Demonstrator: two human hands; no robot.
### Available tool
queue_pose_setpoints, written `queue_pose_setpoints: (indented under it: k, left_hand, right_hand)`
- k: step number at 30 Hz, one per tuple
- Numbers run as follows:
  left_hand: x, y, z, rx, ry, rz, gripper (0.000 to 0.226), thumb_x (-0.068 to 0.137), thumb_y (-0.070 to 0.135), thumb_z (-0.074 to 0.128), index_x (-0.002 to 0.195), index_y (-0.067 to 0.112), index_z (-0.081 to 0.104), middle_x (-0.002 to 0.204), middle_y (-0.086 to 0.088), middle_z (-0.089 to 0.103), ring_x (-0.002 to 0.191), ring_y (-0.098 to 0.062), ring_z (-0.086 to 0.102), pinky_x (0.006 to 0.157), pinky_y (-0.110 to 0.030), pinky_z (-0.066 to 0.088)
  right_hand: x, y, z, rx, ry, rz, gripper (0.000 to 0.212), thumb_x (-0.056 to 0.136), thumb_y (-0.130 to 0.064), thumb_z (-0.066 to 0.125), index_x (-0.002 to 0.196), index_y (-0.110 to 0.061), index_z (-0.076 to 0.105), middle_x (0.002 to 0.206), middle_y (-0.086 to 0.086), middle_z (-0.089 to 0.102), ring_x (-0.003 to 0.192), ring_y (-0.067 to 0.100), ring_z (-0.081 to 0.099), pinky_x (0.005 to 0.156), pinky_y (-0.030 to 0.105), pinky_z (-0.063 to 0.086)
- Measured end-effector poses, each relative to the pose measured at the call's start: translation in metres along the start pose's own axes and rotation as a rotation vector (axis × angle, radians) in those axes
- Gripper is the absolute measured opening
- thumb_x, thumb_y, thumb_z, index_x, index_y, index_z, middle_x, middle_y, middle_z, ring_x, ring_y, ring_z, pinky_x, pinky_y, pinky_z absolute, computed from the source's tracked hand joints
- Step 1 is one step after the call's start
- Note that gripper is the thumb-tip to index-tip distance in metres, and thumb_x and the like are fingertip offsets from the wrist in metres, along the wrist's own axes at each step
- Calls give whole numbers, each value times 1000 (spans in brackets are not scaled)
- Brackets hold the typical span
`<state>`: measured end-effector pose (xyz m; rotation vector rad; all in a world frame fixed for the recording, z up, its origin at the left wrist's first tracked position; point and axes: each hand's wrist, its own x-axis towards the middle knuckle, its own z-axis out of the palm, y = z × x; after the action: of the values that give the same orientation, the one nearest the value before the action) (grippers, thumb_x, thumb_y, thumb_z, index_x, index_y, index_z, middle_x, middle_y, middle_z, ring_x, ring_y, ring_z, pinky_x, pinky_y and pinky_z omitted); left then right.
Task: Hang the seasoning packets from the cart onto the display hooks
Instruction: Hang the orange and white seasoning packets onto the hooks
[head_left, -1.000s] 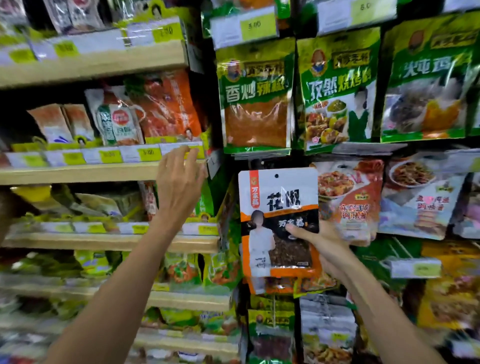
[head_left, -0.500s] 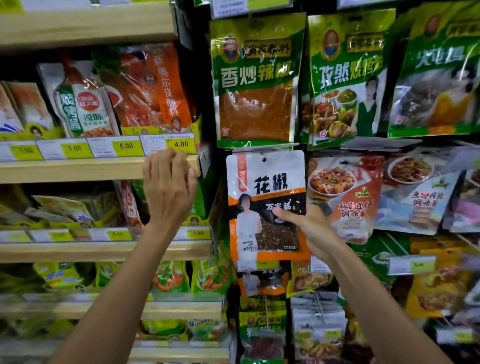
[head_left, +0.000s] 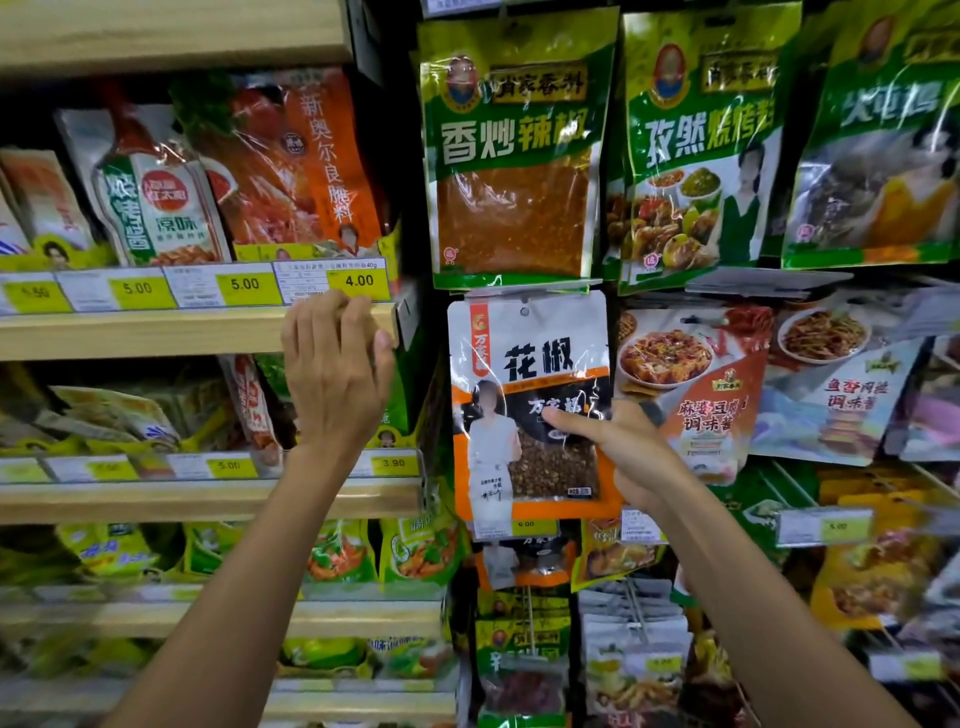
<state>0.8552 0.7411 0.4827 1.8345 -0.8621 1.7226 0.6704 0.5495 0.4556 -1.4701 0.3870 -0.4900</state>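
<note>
Reference item: the peppercorn packet (head_left: 524, 374), white at the top, orange and black below. All positions are given relative to it.

1. The peppercorn packet is upright against the hook display, directly below the green chilli packet (head_left: 511, 150); its top edge meets that packet's bottom edge. The punched hole (head_left: 524, 311) sits at top centre. You cannot tell from this view whether a hook passes through the hole.

2. Your right hand (head_left: 618, 452) holds the packet at its lower right part. The thumb (head_left: 566, 418) lies flat across the printed front, pointing left. The other fingers are behind the packet and hidden, so the grip reads as a pinch between the thumb in front and the fingers at the back.

3. Your left hand (head_left: 335, 379) is to the left of the packet, apart from it, raised to about its upper half. The fingers are held close together and bent at the knuckles against the front edge of the wooden shelf (head_left: 156, 332), just below the yellow 4.00 price tag (head_left: 358, 280). The fingertips are hidden; whether they grip the edge or only rest on it cannot be determined.

4. To the right of the packet, partly behind your right hand, hangs a tofu sauce packet (head_left: 691, 374). Below the packet's bottom edge a price label (head_left: 524, 526) shows.
</note>
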Motion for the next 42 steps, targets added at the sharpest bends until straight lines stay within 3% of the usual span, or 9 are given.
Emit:
queue_pose_setpoints:
  k: [5,7,9,12,17,21,32,36,42]
  left_hand:
    - [1,0,-2,-8,-7,0,25,96,18,41,108,1,54,104,-25,57,102,-33,44,96,-46,36]
    - [0,0,-2,-14,-5,2,24,96,18,42,108,0,55,104,-25,57,103,-33,44,97,-45,35]
    - [0,0,-2,-18,-3,2,24,96,17,43,108,0,55,104,-25,57,103,-33,44,97,-45,35]
    - [0,0,-2,-15,-3,-3,24,96,18,43,108,1,54,104,-25,57,103,-32,43,96,-44,35]
    - [-1,-1,-1,-17,-12,4,26,99,20,40,111,2,53,106,-25,57,105,-33,44,98,-45,35]
    - [0,-1,-2,-11,-21,10,23,98,19,42,111,3,52,106,-25,57,105,-32,43,98,-44,34]
    - [2,4,-11,8,-101,-24,25,97,17,44,111,-1,55,109,-25,57,107,-34,44,100,-46,36]
    - [5,12,-20,-1,-93,-58,26,96,12,47,113,-5,56,114,-26,58,108,-39,50,102,-48,38]
    - [-6,52,-39,-179,-43,-39,23,94,3,45,110,-7,59,108,-26,60,105,-35,48,93,-45,40]
  right_hand:
    - [4,3,2,20,-8,-5,36,75,-27,79,74,-26,43,78,-23,41,74,-3,39,91,29,24]
    - [15,8,1,10,-19,9,36,74,-30,80,98,-26,52,100,-17,50,96,7,45,94,30,26]
    - [27,10,4,-1,5,6,78,74,-32,81,137,-10,40,138,-1,46,128,18,39,105,35,27]
    - [46,12,8,5,1,-21,100,74,-34,81,150,-10,21,157,8,27,144,24,25,114,41,22]
    - [73,16,15,4,57,-49,65,78,-24,79,134,-4,51,131,12,59,127,31,51,99,33,48]
    - [82,19,14,-34,81,-63,67,81,-20,76,139,-3,46,141,16,51,129,32,49,108,49,41]
    - [58,39,9,-237,165,-83,36,95,-26,59,122,-2,57,118,11,64,107,20,59,77,22,46]
    - [35,46,11,-352,258,-68,24,98,-20,54,117,-5,54,118,21,61,107,33,58,88,39,46]
    - [-23,48,-8,-472,223,-140,34,100,-25,49,128,-5,51,121,10,59,114,26,56,85,25,43]
